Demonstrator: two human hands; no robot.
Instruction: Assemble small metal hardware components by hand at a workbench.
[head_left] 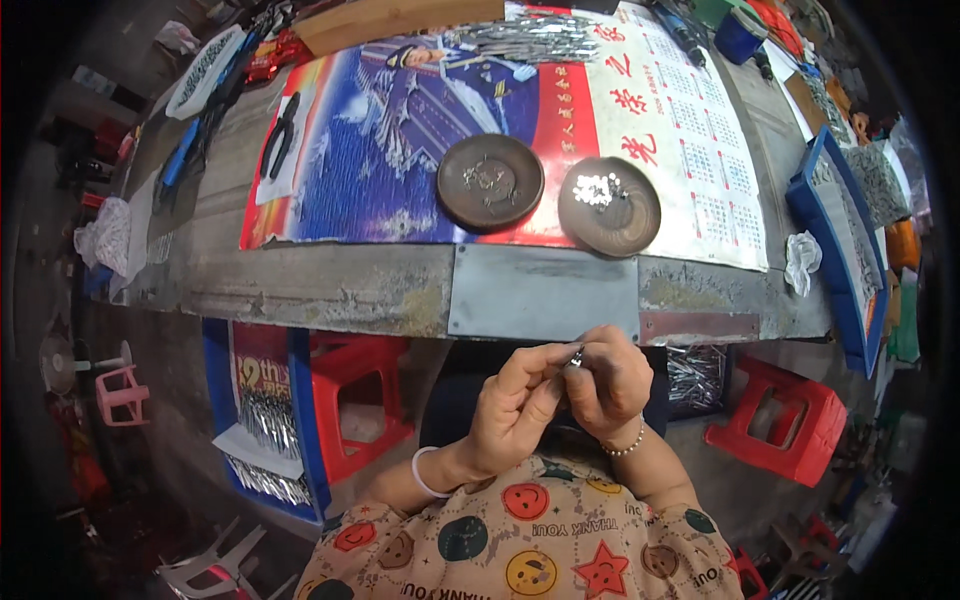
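Both hands are raised together just below the near edge of the counter (pixel 540 290). The left hand (pixel 515 405) has thumb and forefinger pressed together on a small metal part (pixel 576 357), and the right hand (pixel 608 385) is curled and pinches the same part from the other side; the part is too small to identify, possibly a clip or pin. A white bracelet sits on the left wrist, a beaded one on the right. Red stools (pixel 360 400) stand under the counter. On the counter, a printed poster (pixel 400 140) carries two round brown dishes: the left dish (pixel 490 182) holds a few dark small pieces, the right dish (pixel 609 206) a cluster of shiny small pieces. Further back lies a heap of metal strips (pixel 520 38). A blue tray (pixel 840 240) sits at the right end.
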